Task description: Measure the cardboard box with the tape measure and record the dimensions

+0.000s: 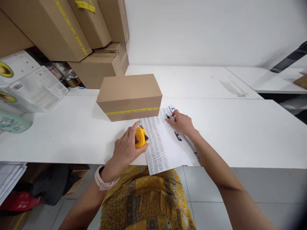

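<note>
My left hand point(127, 144) is closed around a yellow tape measure point(141, 138), held over the left edge of a printed sheet of paper point(155, 150). The sheet carries columns of small repeated markings and overhangs the table's front edge. At the sheet's upper right, my right hand point(182, 123) pinches a slim pen point(177, 136) with black ends, lying low over the paper. Its middle is hard to make out. A pale strip with dark letters point(172, 109) runs along the sheet's right edge, partly under my right hand. Just behind the sheet stands a closed cardboard box point(130, 95) with yellow tape.
Several larger cardboard boxes point(96, 70) are stacked at the back left. White cartons with avocado pictures point(35, 89) and a mint-green container point(15, 121) stand on the left. The white table point(240, 134) stretches right, towards a dark upright object point(289, 57).
</note>
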